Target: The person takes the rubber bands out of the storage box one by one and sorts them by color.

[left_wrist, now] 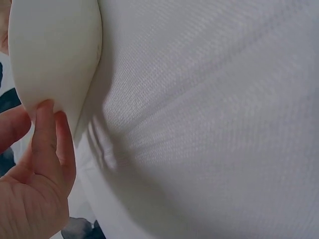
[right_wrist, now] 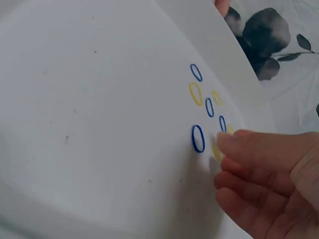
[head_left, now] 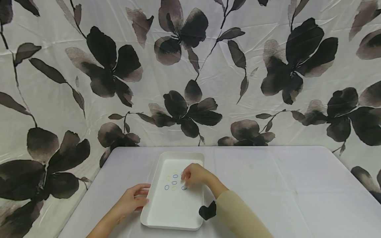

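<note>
Rings (right_wrist: 193, 138) lie near the right hand (head_left: 194, 174), its hold impossible to tell, while the outstretched left hand (head_left: 130, 200) touches the tray (head_left: 169, 211); handling seems partway, the remainder unclear.

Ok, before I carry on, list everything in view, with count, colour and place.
Tray: one, white, on the tablecloth
Blue rings: at least four, blue, in the tray; the right hand may hide more
Yellow rings: at least three, yellow, among the blue ones
Tablecloth: one, white, under the tray
Flowered sheet: one, white with dark flowers, behind the table
Black patch: one, black, by the sleeve
Sleeve: one, beige, right arm
Left hand: one, bare, touching the tray's left side
Right hand: one, bare, over the rings
</note>
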`<state>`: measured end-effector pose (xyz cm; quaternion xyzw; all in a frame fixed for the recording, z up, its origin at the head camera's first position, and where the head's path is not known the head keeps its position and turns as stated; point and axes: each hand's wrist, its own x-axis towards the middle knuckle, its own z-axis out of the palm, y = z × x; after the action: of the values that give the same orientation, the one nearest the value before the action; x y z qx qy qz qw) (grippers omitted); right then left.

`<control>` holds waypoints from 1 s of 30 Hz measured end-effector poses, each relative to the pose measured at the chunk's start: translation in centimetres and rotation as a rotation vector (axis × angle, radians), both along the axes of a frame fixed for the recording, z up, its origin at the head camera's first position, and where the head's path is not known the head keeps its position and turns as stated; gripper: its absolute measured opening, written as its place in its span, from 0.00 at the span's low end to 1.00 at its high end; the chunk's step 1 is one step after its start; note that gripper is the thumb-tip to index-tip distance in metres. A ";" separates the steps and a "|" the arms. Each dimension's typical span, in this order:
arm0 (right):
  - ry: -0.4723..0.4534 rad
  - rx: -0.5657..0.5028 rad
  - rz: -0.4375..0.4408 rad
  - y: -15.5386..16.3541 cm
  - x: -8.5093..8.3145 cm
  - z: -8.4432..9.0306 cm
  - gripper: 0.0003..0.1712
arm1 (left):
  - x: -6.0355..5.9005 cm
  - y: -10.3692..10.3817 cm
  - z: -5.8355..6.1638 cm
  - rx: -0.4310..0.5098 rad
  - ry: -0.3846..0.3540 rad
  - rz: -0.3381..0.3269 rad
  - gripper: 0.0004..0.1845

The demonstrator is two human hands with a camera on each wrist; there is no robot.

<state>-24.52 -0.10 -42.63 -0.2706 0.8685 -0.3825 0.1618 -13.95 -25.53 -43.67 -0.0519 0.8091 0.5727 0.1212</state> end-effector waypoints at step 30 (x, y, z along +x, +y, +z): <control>-0.013 0.090 -0.060 -1.4 1.3 0.2 0.14 | -0.1 0.0 0.3 -0.012 -0.013 -0.008 0.29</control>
<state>-23.24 -1.49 -42.40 -0.2345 0.8914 -0.3496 0.1680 -14.06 -25.53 -43.39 -0.0531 0.8120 0.5668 0.1285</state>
